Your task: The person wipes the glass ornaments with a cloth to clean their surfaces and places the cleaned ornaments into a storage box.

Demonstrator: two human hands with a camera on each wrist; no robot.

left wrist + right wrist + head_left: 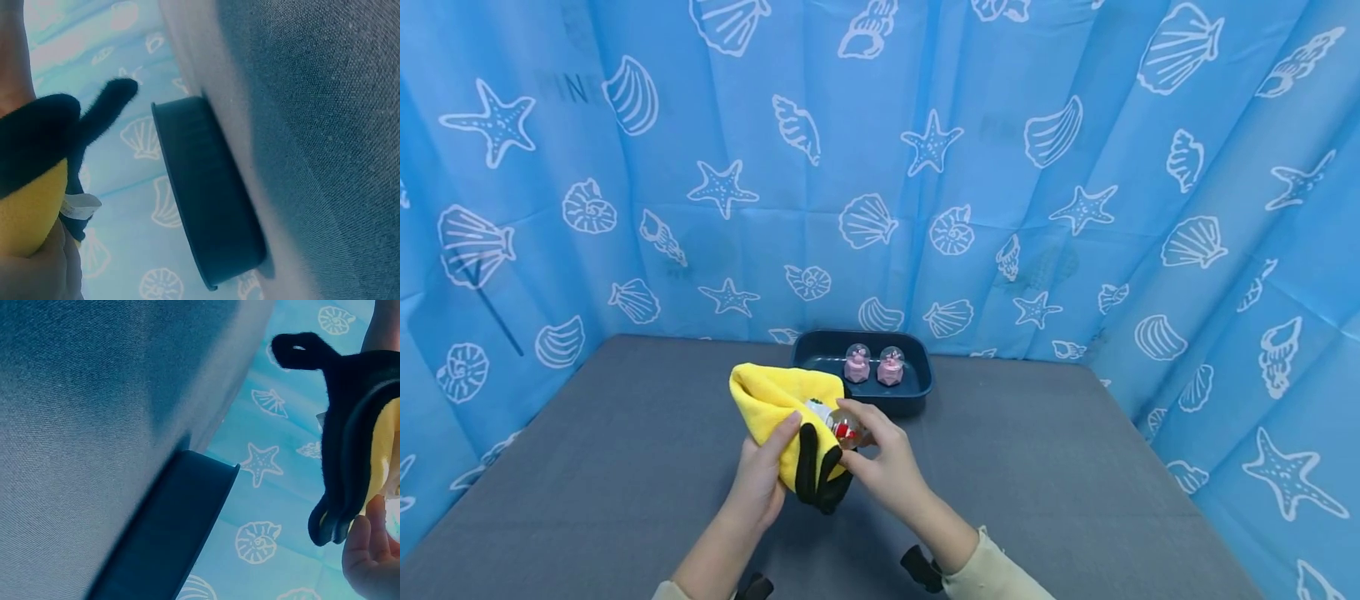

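In the head view my left hand (760, 471) grips a folded yellow cloth (786, 387) with black edging, thumb on top of it. A small snow globe (844, 429) with a red and white figure inside and a white base lies against the cloth. My right hand (883, 454) pinches the globe's clear dome between thumb and fingers. The left wrist view shows the cloth's black edge (37, 140) and a small white tag (80, 206). In the right wrist view, fingertips (359, 540) overlap the cloth's lower edge.
Behind the hands, a dark blue tray (917, 404) stands on the grey table (1037, 467). Two pink snow globes, one left (857, 365) and one right (891, 367), stand in it. A blue curtain (880, 167) with white shells and starfish hangs around the table.
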